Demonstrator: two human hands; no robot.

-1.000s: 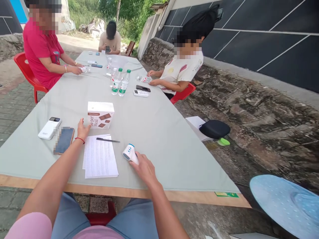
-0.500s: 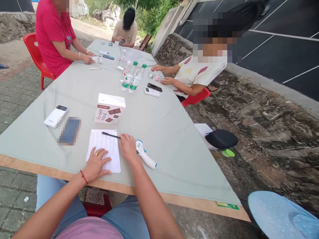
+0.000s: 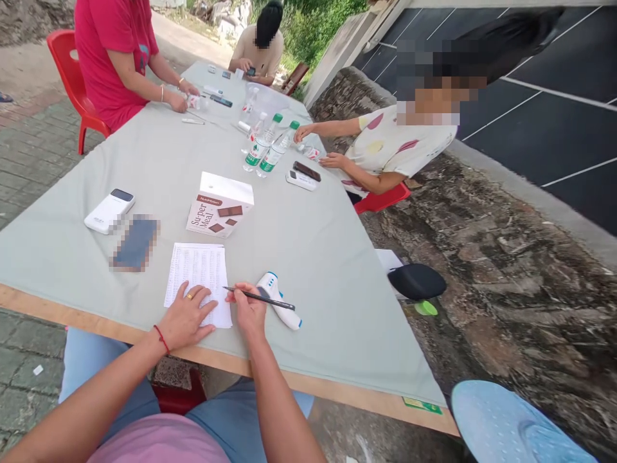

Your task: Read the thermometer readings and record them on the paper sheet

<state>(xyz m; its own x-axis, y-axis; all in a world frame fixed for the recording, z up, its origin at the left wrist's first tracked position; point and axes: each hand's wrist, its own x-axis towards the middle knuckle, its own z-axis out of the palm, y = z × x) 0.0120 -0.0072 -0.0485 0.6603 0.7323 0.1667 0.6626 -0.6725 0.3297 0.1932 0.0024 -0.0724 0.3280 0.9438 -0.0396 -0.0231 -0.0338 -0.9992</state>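
My left hand (image 3: 190,315) lies flat with spread fingers on the lower part of a stack of printed paper (image 3: 197,270). A ring and a red wrist string show on it. Beside the paper's right edge, my right hand (image 3: 249,312) grips a black pen (image 3: 265,298), its tip pointing left over the sheet and its other end to the right. Just beyond that hand lies a white and blue infrared thermometer (image 3: 284,312), partly behind the pen. A white and brown box (image 3: 219,204) marked "Su-per Meal" stands behind the paper.
A white power bank (image 3: 108,211) and a blurred phone (image 3: 135,244) lie to the left. Two green-capped water bottles (image 3: 270,154) stand mid-table. People sit along the far sides, one handling a bottle (image 3: 308,152). A blue hat (image 3: 511,418) is at lower right.
The pen has swung round in my right hand: it lay across the paper pointing up-left, and now its tip meets the sheet's right edge. My left hand stays on the paper.
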